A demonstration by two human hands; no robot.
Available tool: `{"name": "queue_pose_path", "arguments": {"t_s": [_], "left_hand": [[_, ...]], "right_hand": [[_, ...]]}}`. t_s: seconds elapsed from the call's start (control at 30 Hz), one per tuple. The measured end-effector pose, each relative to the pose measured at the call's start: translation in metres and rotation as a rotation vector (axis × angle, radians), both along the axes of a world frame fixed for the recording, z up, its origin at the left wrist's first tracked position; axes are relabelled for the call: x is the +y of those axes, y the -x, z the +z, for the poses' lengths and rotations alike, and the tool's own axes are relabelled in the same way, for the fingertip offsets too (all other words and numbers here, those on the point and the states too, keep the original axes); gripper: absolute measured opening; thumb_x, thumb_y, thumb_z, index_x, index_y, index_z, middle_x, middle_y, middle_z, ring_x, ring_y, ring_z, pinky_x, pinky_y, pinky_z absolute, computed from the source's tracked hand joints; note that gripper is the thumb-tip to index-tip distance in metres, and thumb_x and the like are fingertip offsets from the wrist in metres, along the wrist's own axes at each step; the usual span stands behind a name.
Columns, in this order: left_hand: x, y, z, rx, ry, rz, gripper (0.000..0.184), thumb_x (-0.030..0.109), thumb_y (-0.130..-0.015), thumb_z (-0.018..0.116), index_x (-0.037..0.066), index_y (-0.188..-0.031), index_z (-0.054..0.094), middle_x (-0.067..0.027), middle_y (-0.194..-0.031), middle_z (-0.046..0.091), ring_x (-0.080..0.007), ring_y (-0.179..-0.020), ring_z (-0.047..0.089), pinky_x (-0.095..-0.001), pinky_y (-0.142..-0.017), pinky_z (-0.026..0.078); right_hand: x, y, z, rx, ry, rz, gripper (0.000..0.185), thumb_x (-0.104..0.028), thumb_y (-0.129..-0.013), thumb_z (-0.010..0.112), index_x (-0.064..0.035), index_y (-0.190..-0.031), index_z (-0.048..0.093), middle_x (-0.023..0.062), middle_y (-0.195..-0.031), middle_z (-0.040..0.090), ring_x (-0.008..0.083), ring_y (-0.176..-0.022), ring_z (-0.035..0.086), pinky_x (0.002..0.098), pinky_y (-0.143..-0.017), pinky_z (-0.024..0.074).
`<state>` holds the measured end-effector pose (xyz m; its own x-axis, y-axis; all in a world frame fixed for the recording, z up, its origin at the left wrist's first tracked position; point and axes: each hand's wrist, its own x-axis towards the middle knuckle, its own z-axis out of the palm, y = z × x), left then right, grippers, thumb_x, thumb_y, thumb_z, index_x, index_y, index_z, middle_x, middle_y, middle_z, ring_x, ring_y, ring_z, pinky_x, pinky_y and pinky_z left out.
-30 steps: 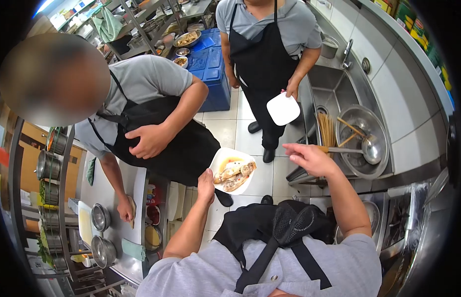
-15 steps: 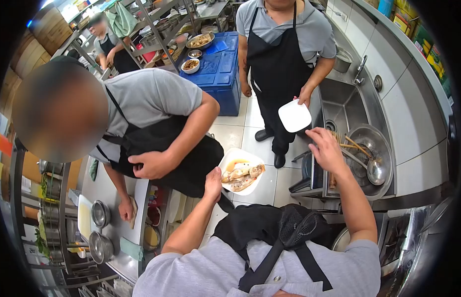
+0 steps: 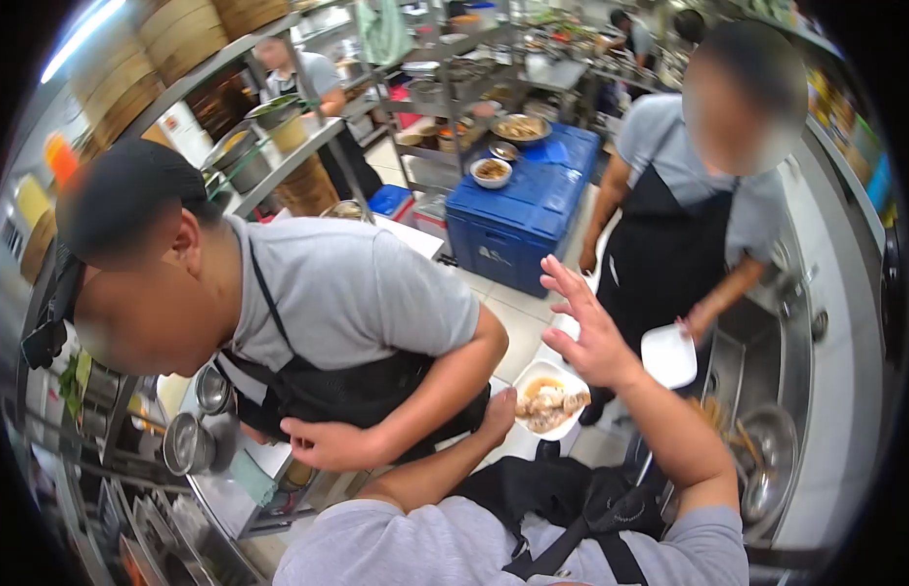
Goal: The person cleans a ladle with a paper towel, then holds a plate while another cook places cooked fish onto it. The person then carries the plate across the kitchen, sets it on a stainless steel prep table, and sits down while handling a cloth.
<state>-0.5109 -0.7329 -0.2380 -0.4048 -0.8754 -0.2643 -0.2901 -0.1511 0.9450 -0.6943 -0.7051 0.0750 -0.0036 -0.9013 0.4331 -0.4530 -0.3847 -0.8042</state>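
Note:
My left hand grips the near-left edge of a white square plate. On the plate lie pale, browned pieces of food, perhaps meat or fish, in some orange-brown liquid. My right hand is raised above and to the right of the plate, fingers spread, with nothing in it. Beyond it, a co-worker in a black apron holds another white plate that looks bare.
Close on my left, a co-worker in a cap leans over a steel counter with metal bowls. A blue cooler box with bowls of food stands ahead. At right is a steel sink with a large metal basin.
The view has turned left. My right hand has lifted away from the sink side and sits in front of the standing co-worker. My left hand still holds the plate of food.

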Motion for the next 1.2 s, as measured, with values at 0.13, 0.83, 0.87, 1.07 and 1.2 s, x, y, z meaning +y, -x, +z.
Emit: {"name": "queue_pose_path", "arguments": {"t_s": [0.13,0.83,0.87,1.07,1.2], "left_hand": [[-0.02,0.013,-0.057,0.229,-0.018,0.213,0.032,0.027,-0.107,0.04,0.006,-0.13,0.051,-0.0082,-0.124,0.055,-0.0147,-0.11,0.053,-0.0312,-0.09,0.046],[-0.214,0.038,0.003,0.529,-0.196,0.933,0.043,0.03,-0.108,0.041,-0.005,-0.13,0.051,-0.0141,-0.125,0.059,-0.0187,-0.113,0.054,-0.0321,-0.101,0.042],[-0.226,0.03,0.005,0.505,-0.167,0.868,0.049,0.032,-0.107,0.043,-0.005,-0.139,0.043,-0.0162,-0.135,0.054,-0.02,-0.122,0.05,-0.0329,-0.106,0.039],[-0.283,-0.003,0.032,0.574,-0.034,1.045,0.043,0.027,-0.107,0.045,-0.007,-0.134,0.047,-0.0149,-0.124,0.06,-0.018,-0.111,0.058,-0.0324,-0.096,0.046],[-0.326,0.004,0.08,0.532,-0.004,1.256,0.038,0.027,-0.108,0.044,-0.006,-0.127,0.051,-0.0139,-0.118,0.062,-0.0176,-0.105,0.06,-0.0317,-0.093,0.047]], "right_hand": [[-0.066,-0.071,-0.045,0.049,-0.074,0.41,0.075,-0.031,-0.092,0.066,-0.0055,-0.153,0.031,0.0222,-0.157,0.029,0.0328,-0.138,0.043,0.0419,-0.109,0.0404],[-0.42,0.143,-0.101,0.609,-0.636,0.703,0.047,-0.03,-0.096,0.061,-0.0044,-0.135,0.055,0.0135,-0.104,0.07,0.0258,-0.096,0.066,0.0379,-0.087,0.051],[-0.436,0.162,-0.121,0.617,-0.655,0.687,0.047,-0.03,-0.096,0.061,-0.0044,-0.135,0.055,0.0135,-0.104,0.07,0.0258,-0.096,0.066,0.0379,-0.087,0.051],[-0.513,0.275,-0.214,0.678,-1.036,0.533,0.051,-0.035,-0.094,0.064,-0.0046,-0.134,0.057,0.0149,-0.1,0.07,0.0205,-0.084,0.07,0.0363,-0.076,0.0541],[-0.561,0.328,-0.277,0.674,-1.198,0.459,0.052,-0.037,-0.093,0.065,-0.0058,-0.135,0.058,0.0146,-0.104,0.071,0.0211,-0.082,0.072,0.0379,-0.067,0.0552]]}}
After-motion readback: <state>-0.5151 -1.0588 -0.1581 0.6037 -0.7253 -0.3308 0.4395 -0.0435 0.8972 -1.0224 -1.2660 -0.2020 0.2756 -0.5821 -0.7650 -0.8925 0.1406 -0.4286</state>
